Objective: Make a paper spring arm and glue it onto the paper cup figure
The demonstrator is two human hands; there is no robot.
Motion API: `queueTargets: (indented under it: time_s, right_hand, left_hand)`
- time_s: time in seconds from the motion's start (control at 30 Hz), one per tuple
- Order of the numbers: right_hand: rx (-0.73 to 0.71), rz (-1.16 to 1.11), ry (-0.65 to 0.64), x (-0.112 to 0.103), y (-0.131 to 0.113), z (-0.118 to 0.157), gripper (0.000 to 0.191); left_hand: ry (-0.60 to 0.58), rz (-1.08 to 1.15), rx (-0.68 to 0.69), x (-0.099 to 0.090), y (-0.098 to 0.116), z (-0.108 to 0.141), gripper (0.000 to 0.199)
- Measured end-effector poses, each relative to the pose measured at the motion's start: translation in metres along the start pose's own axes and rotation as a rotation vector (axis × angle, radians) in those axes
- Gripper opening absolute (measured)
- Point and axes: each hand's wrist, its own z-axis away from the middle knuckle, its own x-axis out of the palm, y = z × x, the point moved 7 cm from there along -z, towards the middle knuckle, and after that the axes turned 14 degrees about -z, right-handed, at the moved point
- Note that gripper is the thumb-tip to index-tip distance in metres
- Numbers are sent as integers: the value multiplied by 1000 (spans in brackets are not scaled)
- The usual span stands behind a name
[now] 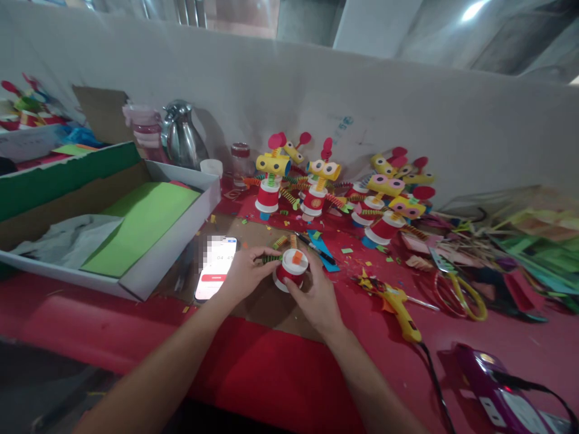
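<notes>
A small paper cup (294, 258) wrapped in a red band stands upside down on a brown cardboard sheet (271, 310), an orange paper piece on its top. My right hand (319, 296) is wrapped round its right side, thumb on the red band. From the left, my left hand (248, 274) pinches a green folded paper strip (270, 258) against the cup's side. Just behind the cup lie orange-yellow folded strips (280, 242). A phone (217, 268) with a lit screen is beside my left hand.
Several finished cup figures (313, 193) stand along the wall. To the right are a yellow glue gun (402, 310), scissors (470, 295), paper scraps (543, 253) and a purple power strip (497, 386). A box (176, 253) holds green paper; a pen (321, 250) lies behind the cup.
</notes>
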Motion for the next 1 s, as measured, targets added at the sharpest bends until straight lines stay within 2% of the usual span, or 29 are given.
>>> queueTargets:
  time_s: [0.37, 0.53, 0.8, 1.0]
  right_hand:
    - [3, 14, 7, 1, -1, 0, 64]
    - [28, 54, 16, 1, 0, 1, 67]
    - [5, 65, 4, 1, -5, 0, 65]
    - [15, 52, 21, 0, 1, 2, 72]
  left_hand:
    - [13, 19, -35, 0, 2, 2, 21]
    - [-18, 41, 24, 0, 8, 3, 21]
    - [-3, 66, 72, -3, 15, 5, 36]
    - [-23, 67, 84, -1, 14, 5, 45]
